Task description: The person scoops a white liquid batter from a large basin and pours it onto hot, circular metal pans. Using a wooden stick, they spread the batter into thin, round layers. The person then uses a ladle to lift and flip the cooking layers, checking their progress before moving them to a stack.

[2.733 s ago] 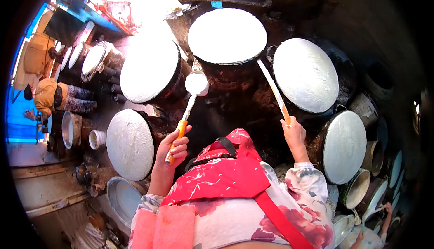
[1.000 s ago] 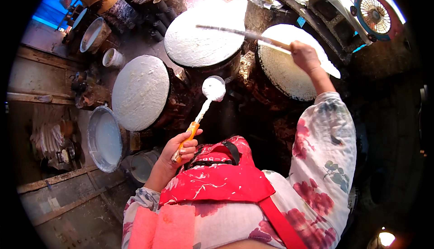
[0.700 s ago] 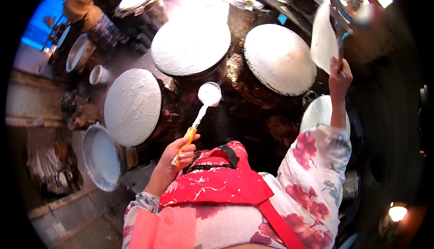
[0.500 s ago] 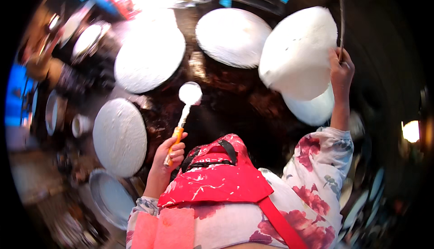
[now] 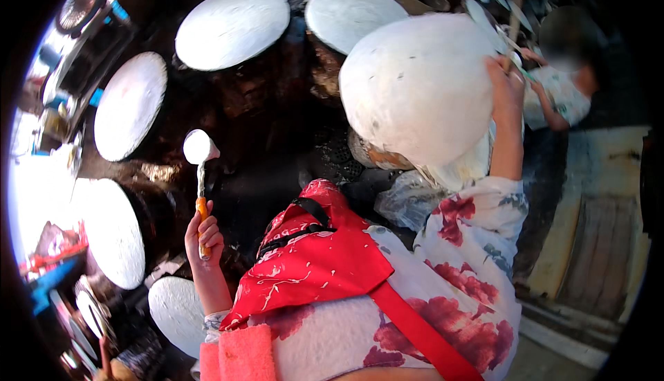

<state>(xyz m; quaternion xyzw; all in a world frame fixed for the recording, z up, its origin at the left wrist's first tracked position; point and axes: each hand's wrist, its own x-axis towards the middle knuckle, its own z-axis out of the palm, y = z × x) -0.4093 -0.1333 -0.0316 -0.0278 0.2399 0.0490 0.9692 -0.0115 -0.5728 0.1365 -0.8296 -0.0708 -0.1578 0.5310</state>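
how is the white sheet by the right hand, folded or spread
Spread: the sheet shows a broad, nearly round face beside the right hand, with no crease visible across it.

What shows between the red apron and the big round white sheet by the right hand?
In the head view, a crumpled clear plastic bag shows between the red apron and the white sheet; further left is too dim.

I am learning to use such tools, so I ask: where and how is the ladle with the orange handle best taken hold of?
Likely best by the orange handle, with a full wrap, coming from the body's side. The ladle points its straight handle toward the body, while its white bowl sits at the far end. The left hand grips it this way.
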